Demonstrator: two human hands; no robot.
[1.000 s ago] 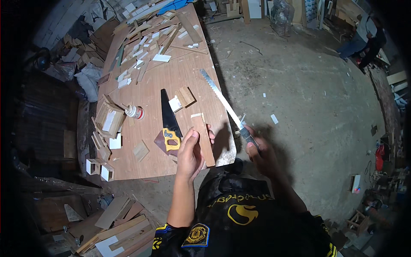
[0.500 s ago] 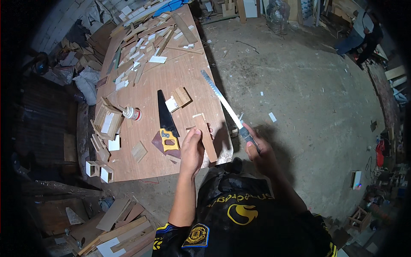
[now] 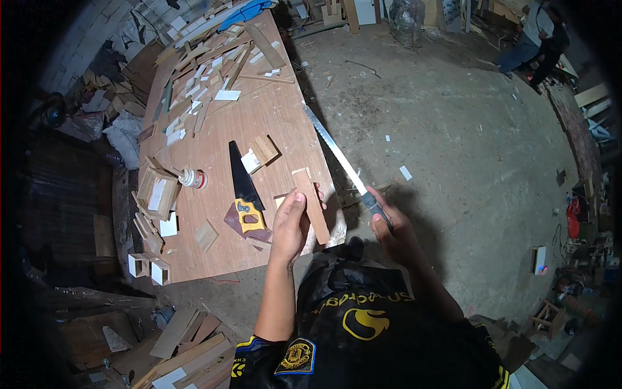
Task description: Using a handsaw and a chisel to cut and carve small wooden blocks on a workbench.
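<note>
My left hand (image 3: 289, 223) is closed around a flat, reddish-brown wooden strip (image 3: 313, 211), held upright above the near right part of the table with a pale edge at its top end. My right hand (image 3: 392, 228) grips the dark handle of a long, narrow saw (image 3: 343, 160). Its silver blade slants up and to the left, past the table's right edge, apart from the strip. To the left of my left hand, a handsaw (image 3: 248, 194) with a black blade and yellow handle lies on the table. A small wooden block piece (image 3: 265, 150) with a white part sits beyond it.
The wooden table (image 3: 194, 249) bears a white glue bottle (image 3: 193, 178), an open wooden box (image 3: 157, 193) and small white-lined boxes (image 3: 138, 264) at its left. Offcuts (image 3: 227, 94) cover its far end. Scrap boards (image 3: 188, 343) lie below left. A person (image 3: 534, 45) is far right.
The view has shifted slightly, so the table and its things sit a little further left. My hands keep hold of the wooden strip and the narrow saw, in nearly the same pose.
</note>
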